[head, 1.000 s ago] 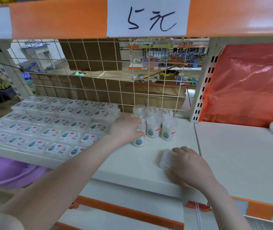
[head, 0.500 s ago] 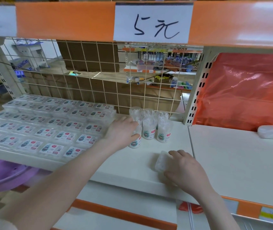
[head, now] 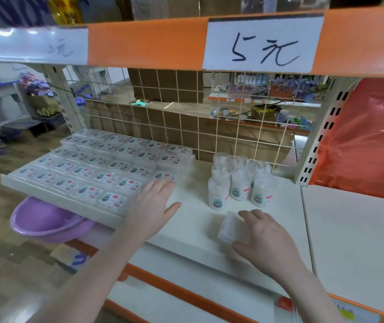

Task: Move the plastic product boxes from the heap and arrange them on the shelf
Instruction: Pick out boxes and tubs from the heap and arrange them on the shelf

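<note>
Flat clear plastic boxes [head: 107, 164] with printed labels lie in neat rows over the left half of the white shelf [head: 193, 220]. Several upright clear jars [head: 240, 183] with labels stand in a cluster near the wire mesh back. My left hand [head: 153, 203] is spread flat with straight fingers over the shelf at the right edge of the box rows and holds nothing. My right hand [head: 263, 236] curls over a small clear box [head: 228, 227] that lies on the shelf in front of the jars.
A purple basin [head: 44, 220] sits under the shelf at the left. An orange plastic bag [head: 368, 141] hangs at the right above a second white shelf [head: 358, 243]. An upper shelf edge carries a handwritten price sign [head: 263, 45]. A perforated upright [head: 321, 136] divides the bays.
My left hand let go of the front left jar and moved left and down, now spread flat beside the box rows. The view swung left. My right hand stays on the small box.
</note>
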Motion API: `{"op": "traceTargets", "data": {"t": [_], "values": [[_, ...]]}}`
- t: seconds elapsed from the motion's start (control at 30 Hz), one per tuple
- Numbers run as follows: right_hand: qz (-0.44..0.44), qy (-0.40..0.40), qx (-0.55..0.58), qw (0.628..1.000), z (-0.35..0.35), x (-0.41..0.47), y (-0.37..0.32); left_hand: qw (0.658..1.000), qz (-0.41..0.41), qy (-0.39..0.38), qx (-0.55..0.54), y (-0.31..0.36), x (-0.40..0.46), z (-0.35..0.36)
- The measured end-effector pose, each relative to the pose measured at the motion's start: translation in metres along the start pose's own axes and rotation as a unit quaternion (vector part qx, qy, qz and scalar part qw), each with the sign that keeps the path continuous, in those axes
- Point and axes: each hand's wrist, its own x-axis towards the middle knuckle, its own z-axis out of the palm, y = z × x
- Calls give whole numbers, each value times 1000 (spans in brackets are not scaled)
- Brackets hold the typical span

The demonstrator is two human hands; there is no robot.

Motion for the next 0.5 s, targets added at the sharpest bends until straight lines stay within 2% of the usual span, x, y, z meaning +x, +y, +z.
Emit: {"op": "traceTargets", "data": {"t": [0.13, 0.3, 0.5], "values": [[-15, 1, -2, 1000, 5, 12, -39, 998, -55, -4, -3, -45, -20, -1], [11, 3, 8, 1000, 20, 35, -106, 997, -77, 5, -16, -121, -42, -6], [48, 16, 25, 998, 43, 78, -218, 997, -80, 4, -24, -238, -66, -28]]}}
